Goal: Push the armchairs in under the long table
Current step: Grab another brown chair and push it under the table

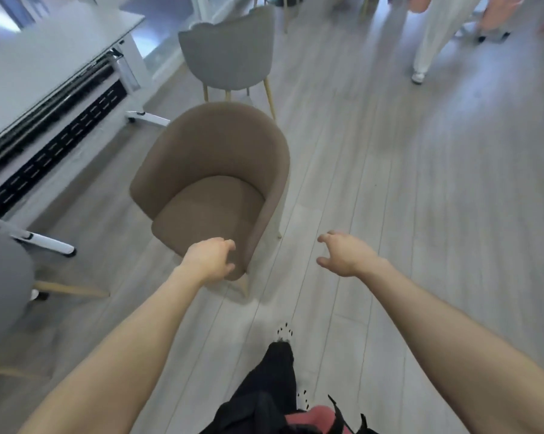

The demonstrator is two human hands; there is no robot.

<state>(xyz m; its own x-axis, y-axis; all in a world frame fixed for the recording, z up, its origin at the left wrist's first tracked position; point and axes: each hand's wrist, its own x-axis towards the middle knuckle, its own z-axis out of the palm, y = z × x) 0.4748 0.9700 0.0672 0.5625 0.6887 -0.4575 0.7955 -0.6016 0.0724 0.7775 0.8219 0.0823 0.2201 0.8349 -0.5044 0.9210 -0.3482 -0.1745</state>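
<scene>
A brown tub armchair [214, 170] stands on the wood floor right of the long white table [45, 64], its open seat turned toward me. My left hand [209, 260] is at the near end of its right armrest, fingers curled over the front corner. My right hand [342, 252] hovers in the air to the right of the chair, fingers spread and holding nothing. A grey armchair [230, 54] with thin gold legs stands beyond the brown one, near the table's far end. Part of another grey chair [4, 286] shows at the left edge.
The table rests on white wheeled feet [49, 244] with a black perforated panel [54, 151] beneath the top. A person in white trousers [433, 36] stands at the back right. Open wood floor lies to the right of the chairs.
</scene>
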